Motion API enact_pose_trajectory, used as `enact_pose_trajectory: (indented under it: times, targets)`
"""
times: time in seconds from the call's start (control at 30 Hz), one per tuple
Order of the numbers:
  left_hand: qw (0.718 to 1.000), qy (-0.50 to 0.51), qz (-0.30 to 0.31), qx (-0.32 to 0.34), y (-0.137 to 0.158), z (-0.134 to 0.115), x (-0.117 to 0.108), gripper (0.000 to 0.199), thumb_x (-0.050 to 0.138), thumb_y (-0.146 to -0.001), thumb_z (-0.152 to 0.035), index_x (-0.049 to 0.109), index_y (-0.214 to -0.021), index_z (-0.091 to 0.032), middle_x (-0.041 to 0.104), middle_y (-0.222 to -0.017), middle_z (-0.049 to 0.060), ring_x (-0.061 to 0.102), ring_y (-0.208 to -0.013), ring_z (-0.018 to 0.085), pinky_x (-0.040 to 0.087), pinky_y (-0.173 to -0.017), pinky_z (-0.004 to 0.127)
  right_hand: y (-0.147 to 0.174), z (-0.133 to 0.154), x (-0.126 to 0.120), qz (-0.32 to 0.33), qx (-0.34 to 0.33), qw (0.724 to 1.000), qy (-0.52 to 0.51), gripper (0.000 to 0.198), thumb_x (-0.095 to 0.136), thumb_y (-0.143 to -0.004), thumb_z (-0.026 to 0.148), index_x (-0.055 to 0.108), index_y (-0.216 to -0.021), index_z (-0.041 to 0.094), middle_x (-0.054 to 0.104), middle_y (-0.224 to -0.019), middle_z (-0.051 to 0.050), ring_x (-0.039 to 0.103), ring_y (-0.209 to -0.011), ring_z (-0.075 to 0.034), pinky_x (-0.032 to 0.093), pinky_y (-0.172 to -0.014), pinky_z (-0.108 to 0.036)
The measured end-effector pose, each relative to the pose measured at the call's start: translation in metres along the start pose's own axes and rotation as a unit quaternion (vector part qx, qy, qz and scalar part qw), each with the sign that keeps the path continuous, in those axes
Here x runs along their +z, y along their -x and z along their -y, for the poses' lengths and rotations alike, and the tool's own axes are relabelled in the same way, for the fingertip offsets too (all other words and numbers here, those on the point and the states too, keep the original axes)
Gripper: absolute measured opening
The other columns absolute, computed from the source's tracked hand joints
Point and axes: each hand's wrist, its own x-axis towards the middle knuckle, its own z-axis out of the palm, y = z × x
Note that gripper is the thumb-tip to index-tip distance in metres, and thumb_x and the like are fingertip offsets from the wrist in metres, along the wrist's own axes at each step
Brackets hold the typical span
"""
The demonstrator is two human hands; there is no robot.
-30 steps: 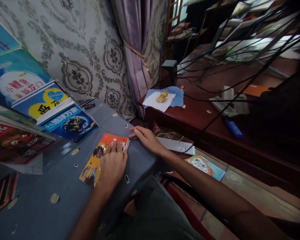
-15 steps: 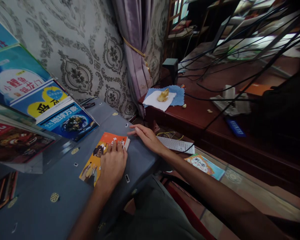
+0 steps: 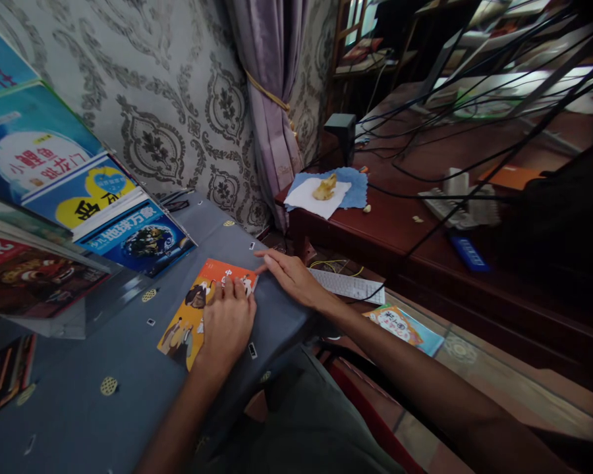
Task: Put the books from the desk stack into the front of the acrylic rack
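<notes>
An orange and yellow book (image 3: 192, 299) with drawn figures on its cover lies shut on the grey-blue tablecloth. My left hand (image 3: 230, 319) rests flat on the cover, fingers stretched out together over its right part. Close to the book's upper right corner is my right hand (image 3: 291, 276), its fingers extended and holding nothing. The fingertips of that hand are at the book's edge; whether they touch it I cannot tell.
A rack of upright books (image 3: 39, 158) stands at the left on the patterned cloth (image 3: 128, 359). Across a gap is a dark red desk (image 3: 356, 240) with cables and a blue cloth (image 3: 353, 181). Lower down are a white keyboard (image 3: 348, 286) and another book (image 3: 410, 329).
My left hand has slid slightly right over the cover. The book's right page edges, visible before, hardly show now. My right fingertips are a little nearer the book's corner.
</notes>
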Motion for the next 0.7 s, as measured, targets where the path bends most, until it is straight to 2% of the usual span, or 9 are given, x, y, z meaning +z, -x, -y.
enact_pose_trajectory:
  times: [0.1,0.2,0.37,0.5,0.6,0.7]
  targets:
    - [1.0,0.008,-0.001,-0.006,0.001,0.0,-0.001,0.041,0.042,-0.1,-0.029,0.063,-0.127,-0.006,0.065,-0.131,0.023,0.065,-0.117,0.036,0.055,-0.092,0.048,0.0,0.001,0.003,0.008,-0.003,0.998,0.067,0.037,0.036,-0.104,0.036,0.068,-0.113,0.018,0.077,-0.096,-0.008,0.071,-0.096,-0.023,0.051,-0.088,-0.035]
    - [0.999,0.05,0.002,0.007,0.007,0.012,0.0,0.044,0.047,-0.099,-0.036,0.061,-0.131,-0.01,0.062,-0.136,0.02,0.06,-0.124,0.035,0.053,-0.097,0.048,0.0,0.001,0.005,0.03,0.006,0.993,0.11,0.035,0.039,-0.104,0.034,0.069,-0.108,0.018,0.076,-0.093,-0.008,0.072,-0.088,-0.023,0.051,-0.08,-0.032]
    - [0.977,0.177,0.045,0.114,0.048,0.068,0.008,0.056,0.051,-0.097,-0.051,0.048,-0.146,-0.024,0.048,-0.153,0.009,0.045,-0.142,0.027,0.043,-0.114,0.047,0.006,0.008,0.005,0.057,0.001,0.987,0.148,0.028,0.043,-0.102,0.028,0.068,-0.11,0.02,0.076,-0.097,-0.008,0.072,-0.089,-0.022,0.052,-0.079,-0.032]
    - [0.959,0.222,0.081,0.157,0.093,0.108,0.02,0.079,0.062,-0.088,-0.06,0.029,-0.155,-0.036,0.034,-0.162,0.005,0.036,-0.147,0.028,0.034,-0.119,0.053,0.012,0.019,0.005,0.09,0.012,0.985,0.148,0.027,0.043,-0.102,0.028,0.066,-0.114,0.02,0.076,-0.102,-0.009,0.072,-0.089,-0.023,0.053,-0.078,-0.034]
    - [0.961,0.226,0.07,0.142,0.112,0.114,0.029,0.088,0.066,-0.087,-0.054,0.016,-0.158,-0.037,0.029,-0.164,0.006,0.032,-0.149,0.029,0.03,-0.121,0.055,0.01,0.021,0.01,0.111,0.01,0.981,0.157,0.028,0.044,-0.102,0.029,0.064,-0.118,0.019,0.075,-0.108,-0.011,0.071,-0.095,-0.025,0.054,-0.084,-0.038]
    - [0.965,0.225,0.047,0.127,0.113,0.105,0.035,0.082,0.063,-0.092,-0.045,0.014,-0.158,-0.037,0.029,-0.164,0.005,0.03,-0.15,0.026,0.028,-0.122,0.054,-0.006,0.014,0.018,0.132,-0.022,0.979,0.153,0.028,0.043,-0.101,0.026,0.064,-0.119,0.019,0.073,-0.116,-0.011,0.068,-0.107,-0.025,0.052,-0.094,-0.041]
